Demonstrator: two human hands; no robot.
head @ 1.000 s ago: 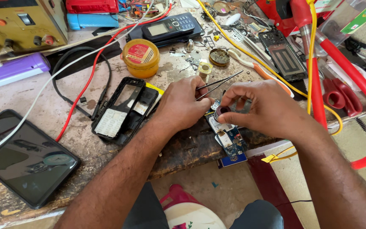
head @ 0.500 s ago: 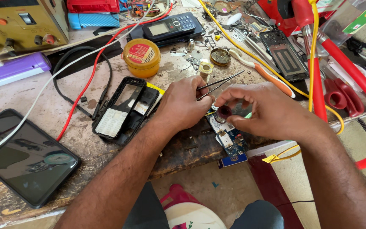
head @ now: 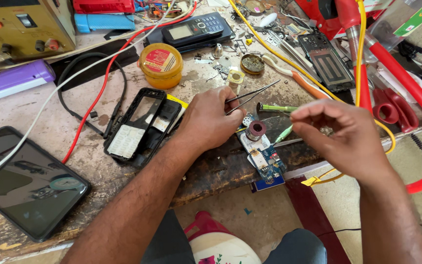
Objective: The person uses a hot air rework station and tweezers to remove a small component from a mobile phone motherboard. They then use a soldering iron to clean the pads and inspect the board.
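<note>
While the left hand pinches tweezers just beside the circuit board at the bench edge, the right hand hovers right of it, fingertips pinched, perhaps empty.

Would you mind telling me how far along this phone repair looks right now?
Done: the black phone housing lies opened and empty beside the bare circuit board, so disassembly is finished. In hand: the left hand holds tweezers by the board, where a small round part sits; the right hand hovers pinched above. Left: the board is not yet back in the housing.
</note>
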